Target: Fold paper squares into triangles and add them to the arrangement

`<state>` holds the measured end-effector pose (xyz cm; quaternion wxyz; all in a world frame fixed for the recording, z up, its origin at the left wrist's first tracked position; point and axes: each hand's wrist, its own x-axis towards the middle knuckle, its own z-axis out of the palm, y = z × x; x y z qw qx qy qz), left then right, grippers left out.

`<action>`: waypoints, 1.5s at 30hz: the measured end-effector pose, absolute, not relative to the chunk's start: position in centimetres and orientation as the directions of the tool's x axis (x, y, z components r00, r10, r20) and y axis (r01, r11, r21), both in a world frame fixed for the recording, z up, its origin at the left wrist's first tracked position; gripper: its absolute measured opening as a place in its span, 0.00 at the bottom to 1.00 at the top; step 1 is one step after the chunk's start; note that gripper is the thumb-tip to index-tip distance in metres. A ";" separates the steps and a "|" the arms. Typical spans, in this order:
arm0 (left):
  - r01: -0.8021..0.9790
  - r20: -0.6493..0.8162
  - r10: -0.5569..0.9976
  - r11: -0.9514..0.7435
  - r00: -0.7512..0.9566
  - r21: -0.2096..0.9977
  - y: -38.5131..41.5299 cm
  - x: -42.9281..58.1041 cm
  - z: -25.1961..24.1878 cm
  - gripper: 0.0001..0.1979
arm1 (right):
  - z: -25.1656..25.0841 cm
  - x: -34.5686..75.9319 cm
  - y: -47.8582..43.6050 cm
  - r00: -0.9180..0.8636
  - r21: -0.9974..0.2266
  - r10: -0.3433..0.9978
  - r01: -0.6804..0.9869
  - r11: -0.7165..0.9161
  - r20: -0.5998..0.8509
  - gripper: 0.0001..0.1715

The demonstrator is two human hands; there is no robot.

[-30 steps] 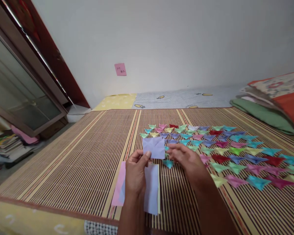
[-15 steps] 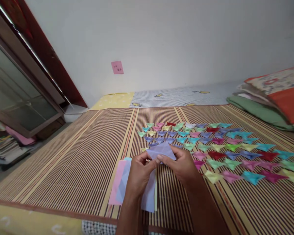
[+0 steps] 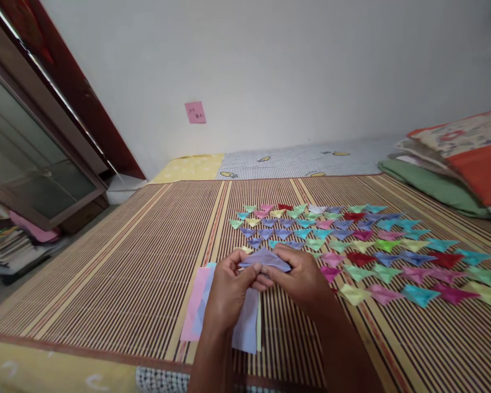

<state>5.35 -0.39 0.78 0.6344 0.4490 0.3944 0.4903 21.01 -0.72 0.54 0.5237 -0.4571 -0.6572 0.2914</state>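
Note:
A lavender sheet of paper (image 3: 265,258), folded into a low triangle, is pinched between both hands above the striped mat. My left hand (image 3: 233,281) grips its left end, thumb along the lower edge. On the opposite side my right hand (image 3: 300,273) has closed around the right end, its thumb meeting the left one near the middle. Under my left wrist lie loose paper sheets in pink (image 3: 192,314), lavender (image 3: 245,322) and other pale colours. Rows of small folded paper pieces (image 3: 354,295) in several colours spread beyond and to the right of my hands.
The striped bamboo mat (image 3: 139,273) covers the bed. Folded bedding, green (image 3: 429,185) and orange (image 3: 485,174), is piled at the right. A white wall (image 3: 270,71) with a pink note (image 3: 195,112) rises behind. At far left, books (image 3: 8,245) are stacked near a glass-panelled door (image 3: 33,147).
The lavender paper has tipped from a taller upright shape to a flatter, narrower one. My fingers have curled in beneath it, and both thumbs have drawn together at its lower edge.

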 end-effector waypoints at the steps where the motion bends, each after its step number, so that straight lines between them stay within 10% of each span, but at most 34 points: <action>1: -0.276 -0.055 0.979 0.110 0.198 0.955 -0.3 5.3 0.6 0.18 | 0.5 21.0 -0.7 -0.021 -0.868 0.910 0.291 0.402 0.415 0.11; 24: -0.223 0.201 0.977 -0.213 -0.075 0.951 0.2 4.6 -0.1 0.05 | -0.4 19.7 0.2 0.131 -0.922 0.934 -0.161 0.352 0.333 0.10; 31: -0.048 0.364 0.927 -0.369 -0.087 0.928 -0.2 4.7 0.1 0.02 | -0.6 19.3 -0.1 0.083 -0.973 0.977 -0.110 0.203 0.194 0.14; 45: 0.109 0.410 0.894 -0.396 -0.181 0.912 -1.4 5.6 1.2 0.07 | -0.1 18.2 -0.6 0.259 -0.888 0.857 0.008 0.460 0.446 0.10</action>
